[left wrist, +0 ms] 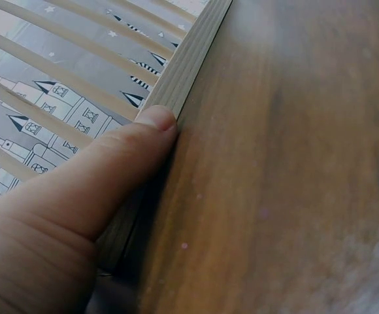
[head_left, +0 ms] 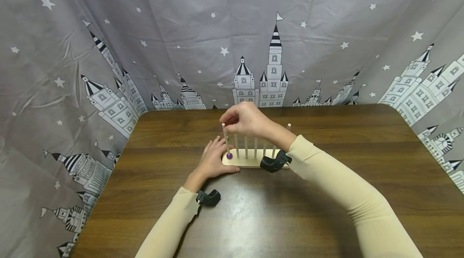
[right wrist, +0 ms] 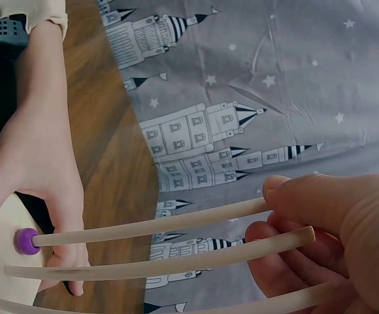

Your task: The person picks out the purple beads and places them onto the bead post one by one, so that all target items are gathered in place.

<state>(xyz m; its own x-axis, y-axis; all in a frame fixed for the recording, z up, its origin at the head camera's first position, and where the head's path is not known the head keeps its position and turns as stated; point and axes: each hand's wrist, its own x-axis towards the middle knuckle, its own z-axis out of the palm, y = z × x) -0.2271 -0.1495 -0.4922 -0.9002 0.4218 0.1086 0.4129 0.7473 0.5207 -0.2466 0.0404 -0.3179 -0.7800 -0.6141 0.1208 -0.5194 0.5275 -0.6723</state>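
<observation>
A pale wooden peg stand (head_left: 255, 164) with several upright pegs sits on the table. At its left end my left hand (head_left: 214, 160) grips the base, the thumb (left wrist: 134, 147) along the front edge and the other fingers spread behind. One purple bead (head_left: 229, 156) lies at the foot of the leftmost peg (right wrist: 153, 227), threaded on it. Over the stand reaches my right hand (head_left: 248, 119), its thumb and curled forefinger pinching that peg near its top. In the right wrist view the thumb (right wrist: 307, 196) covers the peg's tip, and a second peg crosses in front of the fingers.
The stand rests on a dark brown wooden table (head_left: 145, 209) toward its far side. Behind and to the left hangs a grey curtain (head_left: 203, 48) printed with castles and stars. A black wrist camera (head_left: 275, 161) on the right arm overlaps the stand's right end.
</observation>
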